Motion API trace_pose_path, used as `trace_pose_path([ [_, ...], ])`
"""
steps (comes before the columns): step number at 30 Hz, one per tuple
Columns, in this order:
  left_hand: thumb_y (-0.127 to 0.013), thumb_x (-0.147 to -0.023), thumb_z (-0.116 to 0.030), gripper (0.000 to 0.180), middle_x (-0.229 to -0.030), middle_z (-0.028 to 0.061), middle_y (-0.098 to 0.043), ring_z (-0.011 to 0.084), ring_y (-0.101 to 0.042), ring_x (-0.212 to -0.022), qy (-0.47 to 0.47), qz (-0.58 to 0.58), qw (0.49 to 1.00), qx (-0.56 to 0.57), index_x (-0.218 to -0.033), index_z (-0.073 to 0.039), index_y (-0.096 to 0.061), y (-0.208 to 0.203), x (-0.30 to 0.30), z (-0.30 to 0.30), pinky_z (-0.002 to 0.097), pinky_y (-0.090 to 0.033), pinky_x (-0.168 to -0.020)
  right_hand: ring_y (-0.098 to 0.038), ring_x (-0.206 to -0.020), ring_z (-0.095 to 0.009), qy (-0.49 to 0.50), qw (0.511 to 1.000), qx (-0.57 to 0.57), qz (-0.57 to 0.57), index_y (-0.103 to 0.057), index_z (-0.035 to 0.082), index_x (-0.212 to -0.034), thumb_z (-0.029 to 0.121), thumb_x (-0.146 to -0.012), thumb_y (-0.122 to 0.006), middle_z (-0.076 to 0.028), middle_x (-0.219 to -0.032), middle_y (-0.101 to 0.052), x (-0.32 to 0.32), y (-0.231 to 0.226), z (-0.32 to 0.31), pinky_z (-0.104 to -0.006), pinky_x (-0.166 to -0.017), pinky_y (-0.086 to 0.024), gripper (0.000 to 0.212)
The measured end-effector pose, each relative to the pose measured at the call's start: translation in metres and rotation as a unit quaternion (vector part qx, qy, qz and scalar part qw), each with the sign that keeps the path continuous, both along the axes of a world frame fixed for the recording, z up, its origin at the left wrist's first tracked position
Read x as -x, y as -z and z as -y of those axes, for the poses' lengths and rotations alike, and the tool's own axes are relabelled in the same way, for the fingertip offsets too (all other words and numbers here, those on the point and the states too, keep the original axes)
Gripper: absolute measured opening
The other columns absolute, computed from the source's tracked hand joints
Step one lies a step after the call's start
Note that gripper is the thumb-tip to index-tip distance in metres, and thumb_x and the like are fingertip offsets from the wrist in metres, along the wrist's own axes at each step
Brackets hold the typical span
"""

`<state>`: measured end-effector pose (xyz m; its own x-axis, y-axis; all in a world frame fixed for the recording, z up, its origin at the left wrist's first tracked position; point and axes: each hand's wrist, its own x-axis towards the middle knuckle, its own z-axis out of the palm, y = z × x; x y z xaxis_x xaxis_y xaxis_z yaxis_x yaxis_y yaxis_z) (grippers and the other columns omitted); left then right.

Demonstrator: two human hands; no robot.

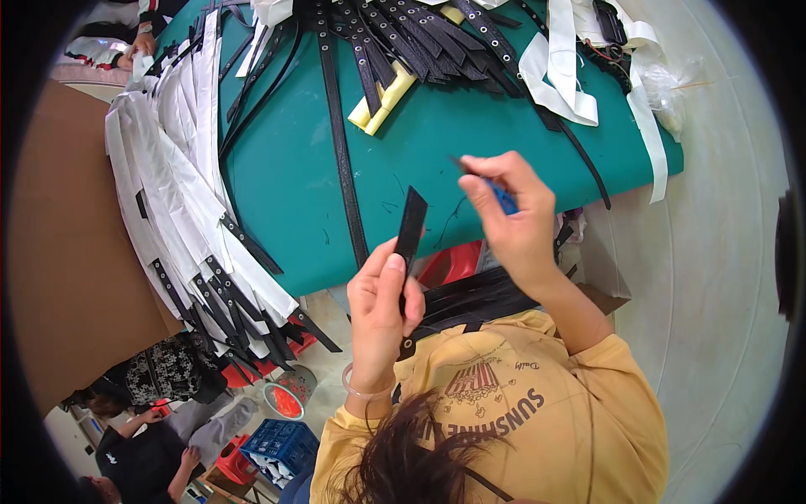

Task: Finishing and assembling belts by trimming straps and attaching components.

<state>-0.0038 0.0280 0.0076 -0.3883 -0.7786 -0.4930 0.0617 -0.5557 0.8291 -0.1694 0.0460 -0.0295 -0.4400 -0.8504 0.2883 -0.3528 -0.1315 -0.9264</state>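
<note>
Raised in front of the near edge of the green table [285, 193], my left hand [378, 294] pinches a black strap [410, 223] between thumb and fingers, its flat end pointing up. An eyelet shows lower on black strap material below that hand. To its right, my right hand [522, 218] is closed around a small blue-handled tool [504, 197] with a dark narrow tip; its exact kind is hidden by the fingers. The tip is apart from the strap. More black strap material [478, 296] lies across my lap.
Black eyelet straps [420, 42] pile up at the far side, with yellow rolls [386, 101] among them. White-wrapped straps [159, 185] hang over the left edge. White bands [571, 92] lie far right. A blue crate [281, 445] stands lower left, near other people.
</note>
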Motion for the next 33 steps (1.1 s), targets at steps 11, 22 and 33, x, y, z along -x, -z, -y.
trace_pose_path([
  [11,-0.036,-0.100,-0.019,0.032,-0.048,-0.0033,-0.041,0.0032,-0.029,-0.037,0.019,-0.026,0.999,-0.007,-0.116,0.002,-0.053,-0.004,-0.003,0.003,0.0190,-0.022,-0.036,-0.055,-0.066,-0.014,-0.024,0.991,0.077,-0.103,-0.060,0.001,-0.096,0.005,-0.079,-0.067,-0.006,-0.079,-0.057,-0.014,0.000,0.000,-0.0265,-0.060,-0.045,0.019],
  [22,-0.067,-0.075,-0.006,0.010,-0.065,0.0076,-0.054,0.0255,-0.053,-0.064,0.256,0.338,0.775,0.469,-0.080,-0.008,-0.058,0.030,-0.055,-0.019,0.0367,-0.041,-0.062,-0.029,-0.056,-0.007,0.099,0.865,0.177,0.459,-0.051,0.008,-0.096,0.018,-0.093,-0.054,0.005,-0.068,-0.037,0.075,-0.032,-0.061,-0.0240,-0.054,-0.027,0.011],
  [33,-0.040,-0.092,-0.050,0.045,-0.092,0.0086,-0.060,0.0253,-0.058,-0.102,-0.387,-0.081,0.888,0.234,-0.095,-0.008,-0.053,0.067,-0.149,0.005,0.0580,-0.045,-0.093,-0.028,-0.047,-0.008,0.521,0.789,0.109,0.307,-0.047,0.011,-0.068,0.028,-0.094,-0.054,0.005,-0.051,-0.029,0.267,0.051,-0.358,-0.0272,-0.053,-0.033,0.031],
])
